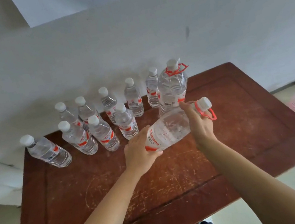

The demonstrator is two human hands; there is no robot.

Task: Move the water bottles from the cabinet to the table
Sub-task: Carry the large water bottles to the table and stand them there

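Bottle (167, 130), tilted, held by left hand (140, 152) and right hand (201, 126).

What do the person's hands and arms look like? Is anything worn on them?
The left hand and the right hand are bare: no gloves, and no ring, watch or bracelet that I can see. The left forearm and right forearm are bare too; no sleeve is in view.

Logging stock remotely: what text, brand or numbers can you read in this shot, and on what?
"Wahaha", probably: blurred red letters on the tilted large bottle.
Digits of the barcode on the upright large bottle: unreadable.
Labels on the small bottles: too small to read.
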